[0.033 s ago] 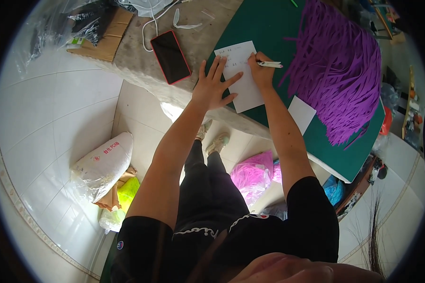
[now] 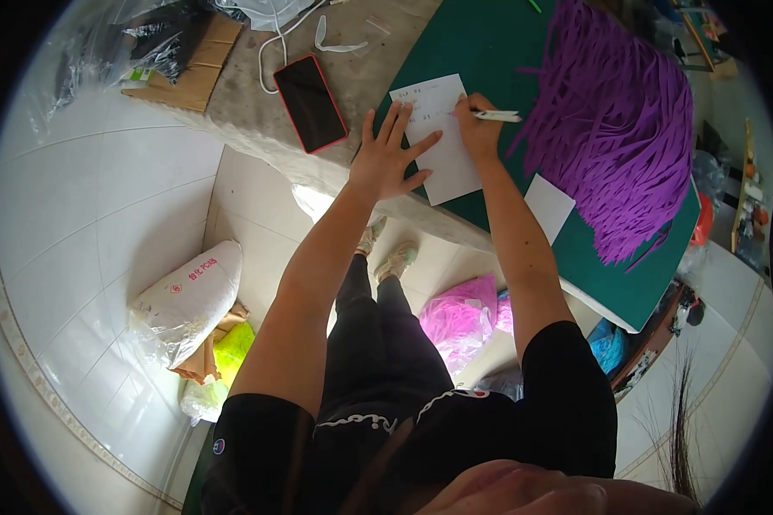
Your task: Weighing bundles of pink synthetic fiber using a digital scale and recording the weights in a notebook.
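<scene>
A white sheet of paper (image 2: pixel 447 176) with a few handwritten lines near its top lies on a green board (image 2: pixel 438 60). My left hand (image 2: pixel 389 154) is spread flat, its fingertips on the paper's left edge. At the paper's right edge my right hand (image 2: pixel 479 129) is closed around a white pen (image 2: pixel 500 116), whose back end points right. The pen's tip is hidden by my fingers. Right of that hand lies a large heap of purple strips (image 2: pixel 614 129). A second, blank-looking white sheet (image 2: pixel 548 209) rests beside my right forearm.
Left of my left hand, a phone with a red edge (image 2: pixel 311 103) lies on the grey-brown table covering (image 2: pixel 258 112) near a white cable (image 2: pixel 264 73). Cardboard (image 2: pixel 215 64) is at the far left. On the floor stand a white sack (image 2: pixel 193 296) and a pink bag (image 2: pixel 455 322).
My right hand with the pen has shifted slightly to the right along the paper. My left hand and the sheet have stayed in place.
</scene>
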{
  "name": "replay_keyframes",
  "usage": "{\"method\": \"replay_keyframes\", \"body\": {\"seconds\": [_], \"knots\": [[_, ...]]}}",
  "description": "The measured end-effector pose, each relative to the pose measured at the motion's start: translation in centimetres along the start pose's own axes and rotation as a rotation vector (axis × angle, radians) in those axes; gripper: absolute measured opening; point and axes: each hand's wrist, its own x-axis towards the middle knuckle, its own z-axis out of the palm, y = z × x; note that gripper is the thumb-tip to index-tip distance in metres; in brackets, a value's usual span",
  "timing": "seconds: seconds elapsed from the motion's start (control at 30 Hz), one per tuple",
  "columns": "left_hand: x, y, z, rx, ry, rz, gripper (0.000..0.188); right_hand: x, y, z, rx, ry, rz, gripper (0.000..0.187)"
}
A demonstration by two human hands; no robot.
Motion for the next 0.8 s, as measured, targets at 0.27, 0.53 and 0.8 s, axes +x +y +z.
{"method": "replay_keyframes", "body": {"seconds": [0.27,0.53,0.8], "knots": [[-0.3,-0.1,0.3,-0.018,0.026,0.007,0.060,0.8,-1.9,-1.4,0.312,0.048,0.348,0.031],[-0.2,-0.4,0.7,-0.050,0.075,0.026,0.056,-3.1,-3.2,2.5,0.225,-0.032,0.242,0.024],[-0.3,-0.6,1.0,-0.043,0.072,0.013,0.048,-3.3,-2.8,3.1,0.064,-0.114,0.129,0.026]]}}
